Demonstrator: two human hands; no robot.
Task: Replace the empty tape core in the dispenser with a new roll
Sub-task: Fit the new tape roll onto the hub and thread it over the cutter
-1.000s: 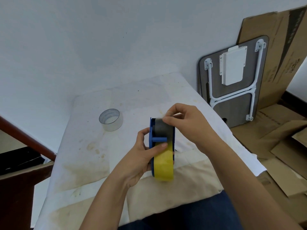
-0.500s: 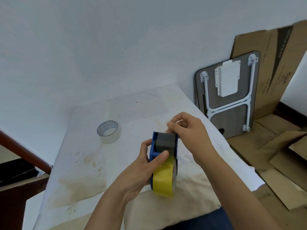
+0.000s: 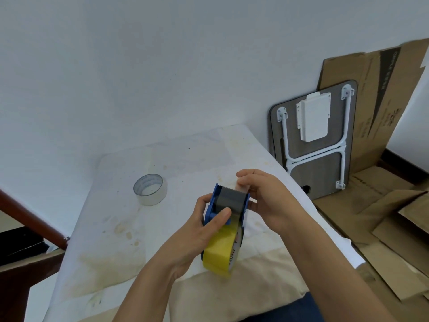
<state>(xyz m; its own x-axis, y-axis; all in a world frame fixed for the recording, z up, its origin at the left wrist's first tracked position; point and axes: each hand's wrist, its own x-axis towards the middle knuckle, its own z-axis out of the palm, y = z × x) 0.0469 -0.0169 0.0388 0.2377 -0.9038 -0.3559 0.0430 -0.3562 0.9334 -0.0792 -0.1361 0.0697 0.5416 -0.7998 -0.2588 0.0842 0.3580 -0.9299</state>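
Observation:
A blue tape dispenser (image 3: 214, 204) is held above the table, with a yellowish tape roll (image 3: 220, 251) seated in its lower part. My left hand (image 3: 197, 231) grips the dispenser from the left, thumb pressed across its front bar. My right hand (image 3: 264, 196) pinches the loose end of the tape (image 3: 241, 188) at the dispenser's top, by the grey plate (image 3: 229, 202) and the toothed blade. An empty clear tape core (image 3: 150, 192) stands on the table to the left, apart from both hands.
The table (image 3: 185, 159) wears a stained white cloth and meets the wall behind. A folded grey lap table (image 3: 322, 173) and flattened cardboard (image 3: 376, 108) lean at the right. A dark wooden rail (image 3: 30, 217) crosses the left.
The view has tilted, so hands and dispenser sit lower in frame. My right hand has drawn the tape end up over the grey plate to the blade. The core has not moved.

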